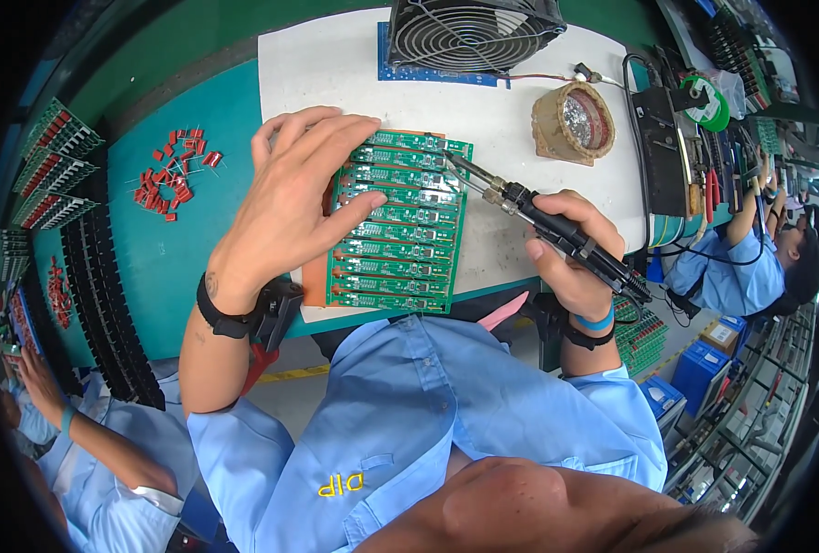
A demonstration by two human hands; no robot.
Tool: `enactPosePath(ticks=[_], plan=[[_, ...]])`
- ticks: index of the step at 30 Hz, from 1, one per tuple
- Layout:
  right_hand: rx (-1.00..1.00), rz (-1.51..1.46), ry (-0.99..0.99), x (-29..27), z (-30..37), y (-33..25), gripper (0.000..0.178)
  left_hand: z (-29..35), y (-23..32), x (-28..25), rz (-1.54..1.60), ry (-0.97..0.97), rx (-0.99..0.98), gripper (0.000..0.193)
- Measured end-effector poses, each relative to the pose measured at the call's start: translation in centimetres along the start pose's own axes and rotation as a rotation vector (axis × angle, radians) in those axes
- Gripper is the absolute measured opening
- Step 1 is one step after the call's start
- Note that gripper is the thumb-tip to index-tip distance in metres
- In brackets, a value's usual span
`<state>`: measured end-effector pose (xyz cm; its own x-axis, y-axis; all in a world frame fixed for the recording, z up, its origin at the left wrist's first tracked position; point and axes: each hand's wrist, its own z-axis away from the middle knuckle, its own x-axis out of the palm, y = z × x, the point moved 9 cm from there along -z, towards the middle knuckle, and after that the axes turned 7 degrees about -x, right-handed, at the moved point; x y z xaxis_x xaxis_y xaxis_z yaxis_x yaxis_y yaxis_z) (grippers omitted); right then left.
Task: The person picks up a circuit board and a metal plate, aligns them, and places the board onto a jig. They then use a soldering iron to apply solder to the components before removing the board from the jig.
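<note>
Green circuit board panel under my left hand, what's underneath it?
An orange-brown piece sticks out at the lower left of the panel, and white sheet shows beyond its right edge. Whatever lies beneath the middle is covered.

The green board point(400, 215) of thin strips lies flat; the black soldering iron point(557, 229) slants, its tip near the board's top right.
</note>
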<state>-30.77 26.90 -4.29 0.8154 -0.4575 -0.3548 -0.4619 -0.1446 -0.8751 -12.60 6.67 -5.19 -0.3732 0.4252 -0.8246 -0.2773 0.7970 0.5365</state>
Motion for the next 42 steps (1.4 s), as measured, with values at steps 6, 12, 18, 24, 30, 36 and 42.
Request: enactPosePath(ticks=[6, 12, 18, 24, 30, 36, 42], plan=[[-0.007, 0.038, 0.016, -0.7, 0.4, -0.5, 0.043, 0.1, 0.0, 0.0, 0.008, 0.013, -0.002, 0.063], [0.004, 0.128, 0.372, -5.2, 4.1, 0.8, 0.045, 0.0, -0.1, -0.2, 0.022, 0.028, 0.008, 0.063], [0.011, 0.116, 0.631, -6.6, 5.5, 5.1, 0.048, 0.2, 0.7, -2.1, 0.091, 0.081, 0.03, 0.06], [-0.083, -0.033, 0.638, -7.3, 6.2, 5.8, 0.051, 0.4, -1.1, -0.9, 0.765, -0.057, -0.243, 0.044], [-0.107, -0.115, 0.642, -7.5, 6.8, 6.5, 0.049, 3.0, -2.5, -3.6, 0.985, -0.101, -0.512, 0.031], [-0.128, -0.126, 0.617, -6.8, 6.4, 6.5, 0.048, 2.8, -12.6, -14.6, 0.722, 0.526, -0.603, 0.043], [-0.114, -0.274, 0.68, -7.3, 6.6, 6.8, 0.049, 2.8, -12.9, -14.0, 0.874, 0.683, -0.646, 0.053]])
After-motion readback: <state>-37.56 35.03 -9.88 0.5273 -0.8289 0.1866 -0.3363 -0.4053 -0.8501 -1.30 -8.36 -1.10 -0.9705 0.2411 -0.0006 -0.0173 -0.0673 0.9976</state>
